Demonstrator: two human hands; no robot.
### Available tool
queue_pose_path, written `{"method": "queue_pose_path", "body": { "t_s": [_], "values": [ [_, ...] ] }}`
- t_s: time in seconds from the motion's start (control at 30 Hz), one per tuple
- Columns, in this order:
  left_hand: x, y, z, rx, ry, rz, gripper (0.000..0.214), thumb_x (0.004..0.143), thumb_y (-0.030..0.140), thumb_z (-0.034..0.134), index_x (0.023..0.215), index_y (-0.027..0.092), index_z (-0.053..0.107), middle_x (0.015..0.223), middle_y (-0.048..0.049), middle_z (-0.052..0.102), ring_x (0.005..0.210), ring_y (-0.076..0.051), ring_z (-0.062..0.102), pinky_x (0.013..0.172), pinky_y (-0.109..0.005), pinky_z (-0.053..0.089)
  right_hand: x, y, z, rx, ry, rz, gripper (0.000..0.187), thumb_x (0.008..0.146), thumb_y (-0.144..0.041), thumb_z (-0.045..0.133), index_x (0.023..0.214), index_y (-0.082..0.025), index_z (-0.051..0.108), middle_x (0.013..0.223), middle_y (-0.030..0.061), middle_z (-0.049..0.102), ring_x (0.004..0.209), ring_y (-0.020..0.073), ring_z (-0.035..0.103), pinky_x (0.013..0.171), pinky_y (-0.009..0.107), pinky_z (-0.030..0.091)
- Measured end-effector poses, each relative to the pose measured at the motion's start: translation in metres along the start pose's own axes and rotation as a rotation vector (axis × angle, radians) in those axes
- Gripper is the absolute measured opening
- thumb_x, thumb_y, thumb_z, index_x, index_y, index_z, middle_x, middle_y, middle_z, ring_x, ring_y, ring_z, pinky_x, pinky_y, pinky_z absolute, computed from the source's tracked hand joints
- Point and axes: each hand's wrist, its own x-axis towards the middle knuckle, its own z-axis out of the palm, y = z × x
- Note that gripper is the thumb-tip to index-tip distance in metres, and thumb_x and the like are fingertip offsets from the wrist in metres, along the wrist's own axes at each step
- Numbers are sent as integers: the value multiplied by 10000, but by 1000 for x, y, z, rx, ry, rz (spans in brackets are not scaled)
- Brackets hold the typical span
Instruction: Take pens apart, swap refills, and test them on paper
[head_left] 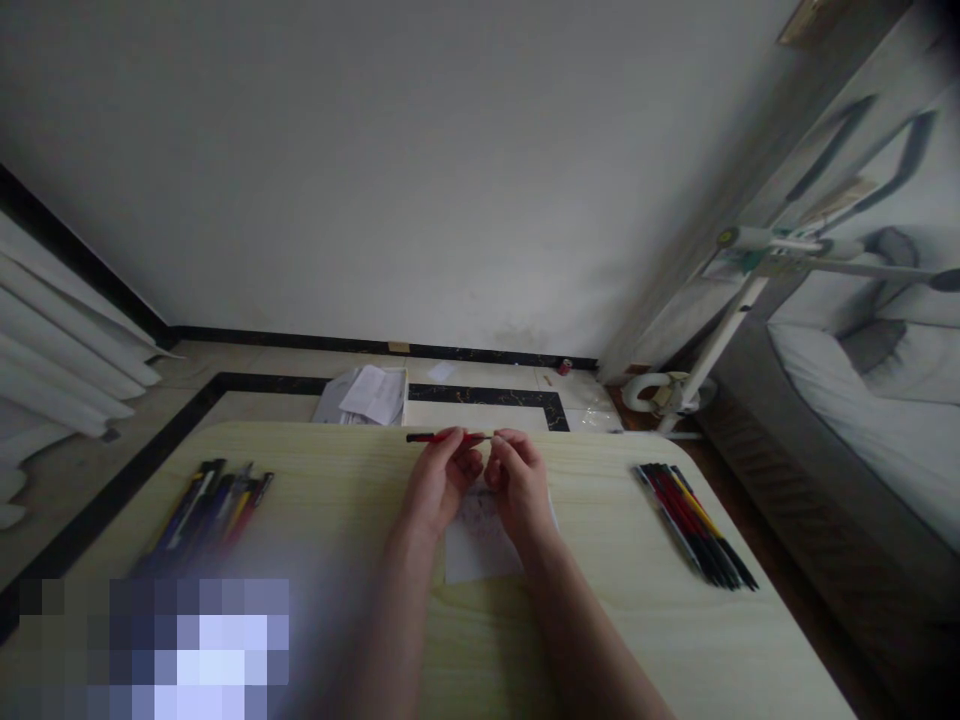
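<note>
A red pen (427,437) with a black end lies level above the far half of the table, in the fingers of my left hand (444,475). Its thin tip points right, to where the fingers of my right hand (517,478) are pinched together at it. Whether a small part sits between those right fingertips is hard to make out. Beneath both hands a white sheet of paper (472,560) with faint marks rests on the tabletop, partly covered by my right wrist.
On the table (330,470), a bunch of pens (214,505) lies at the left and another row of pens (694,525) at the right. Beyond the far edge stands a box with papers (375,395). White exercise equipment (720,320) and a sofa (862,400) are on the right.
</note>
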Motion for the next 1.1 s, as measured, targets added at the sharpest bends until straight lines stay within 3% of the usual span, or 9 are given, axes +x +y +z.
{"method": "queue_pose_path", "body": {
  "t_s": [0.33,1.1],
  "values": [
    [1,-1,-2,29,-47,39,134,710,228,638,793,151,566,789,-45,650,564,-79,540,529,-202,427,2,1,-1,-29,39,11,189,676,-279,640,804,-197,527,468,-95,432,349,40,353,352,160,243],
    [2,-2,-2,49,-22,67,149,687,213,655,788,141,572,792,-56,655,543,-73,522,508,-204,406,2,2,-2,-67,53,-32,195,685,-316,638,756,-187,511,435,-98,422,334,42,342,337,166,228]
  ]
}}
